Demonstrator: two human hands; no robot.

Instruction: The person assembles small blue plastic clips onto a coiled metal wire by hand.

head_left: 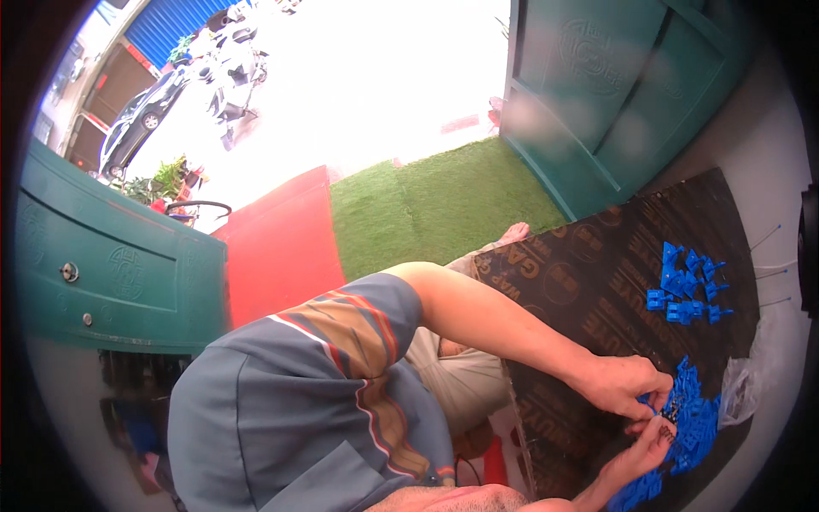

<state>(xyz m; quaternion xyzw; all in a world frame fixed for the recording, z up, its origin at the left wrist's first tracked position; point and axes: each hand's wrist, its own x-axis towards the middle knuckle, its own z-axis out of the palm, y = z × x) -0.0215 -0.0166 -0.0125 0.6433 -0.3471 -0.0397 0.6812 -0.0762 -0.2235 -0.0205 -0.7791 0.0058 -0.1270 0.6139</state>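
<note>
My left hand (633, 384) reaches over the board from above, its fingers bent and pinched around a small blue plastic part that shows only in part between them. Close below, my right hand (646, 445) is closed too, thumb and fingers drawn together; what it holds is too small to make out. Both hands almost touch beside a pile of blue plastic parts (699, 427). Small dark metal pieces (671, 408), some like coil springs, lie at the fingertips, partly hidden by them.
Farther up the dark printed board (572, 290) sits a group of blue plastic pieces (682, 286). A clear plastic bag (740, 388) lies at the right edge. Green doors (597, 85) stand beyond, with green matting (426, 196) and a red mat (281, 239) on the floor.
</note>
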